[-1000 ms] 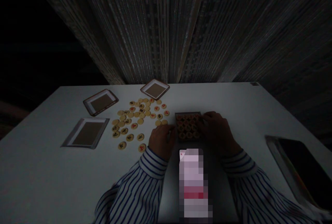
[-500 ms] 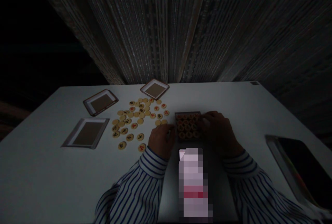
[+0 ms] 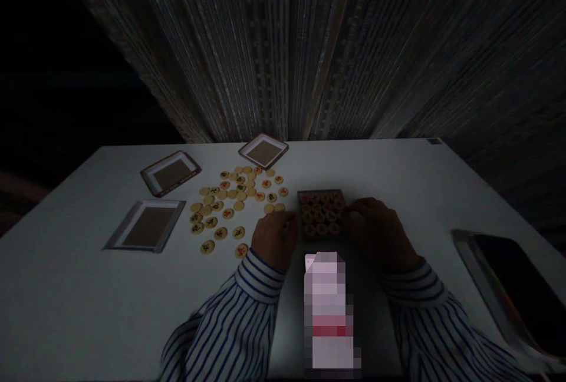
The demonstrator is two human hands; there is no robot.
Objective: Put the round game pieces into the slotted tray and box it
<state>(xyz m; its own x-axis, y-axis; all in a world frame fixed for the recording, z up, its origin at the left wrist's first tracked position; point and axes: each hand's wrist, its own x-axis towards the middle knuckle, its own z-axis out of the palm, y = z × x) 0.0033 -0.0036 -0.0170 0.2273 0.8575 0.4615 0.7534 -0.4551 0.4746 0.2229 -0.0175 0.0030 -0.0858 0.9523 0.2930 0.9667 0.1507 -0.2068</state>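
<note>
A small open box (image 3: 320, 192) sits in front of me, filled with rows of round xiangqi pieces (image 3: 322, 217) bearing dark and red characters. My left hand (image 3: 273, 241) rests at the box's left side, fingers curled in and their tips against its edge. At the right side, my right hand (image 3: 384, 234) has its bent fingers on the box wall; shadow hides the thumb partly. Left of the box, many loose xiangqi pieces (image 3: 227, 213) lie scattered, some face up and others blank side up.
Three shallow trays lie beyond the loose pieces: a front-left tray (image 3: 170, 239), a back-left tray (image 3: 191, 177) and a far tray (image 3: 264, 164). A dark tablet-like slab (image 3: 517, 287) is at right. A pixelated pink-white patch (image 3: 329, 305) covers something between my forearms. A curtain (image 3: 274, 46) hangs behind the white table (image 3: 66, 287).
My right hand has drawn back from over the right-hand pieces to the box's right edge, uncovering that column. The left hand stays about where it was.
</note>
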